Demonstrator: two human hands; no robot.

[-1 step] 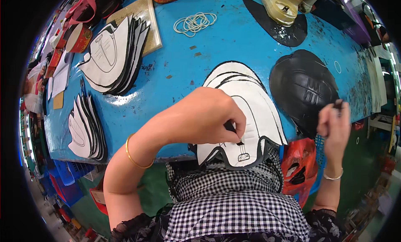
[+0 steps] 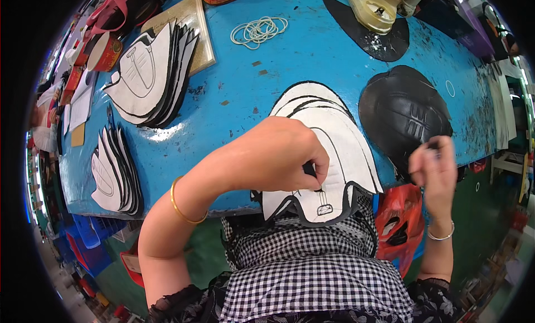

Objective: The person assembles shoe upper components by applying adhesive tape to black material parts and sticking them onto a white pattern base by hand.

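A stack of white shoe-upper pieces with black edges lies on the blue table, and its near end hangs over the front edge. My left hand rests on it, with the fingers pinched on a small dark tool whose tip touches the white piece. My right hand is raised just off the table's edge, its fingers pinched on a small dark object that is too blurred to name. It hovers beside a black moulded shoe piece.
Two more stacks of white, black-edged pieces lie at the left and near left. White rubber bands and a yellowish container on a flat black piece sit at the back. A red bag hangs below the table's edge.
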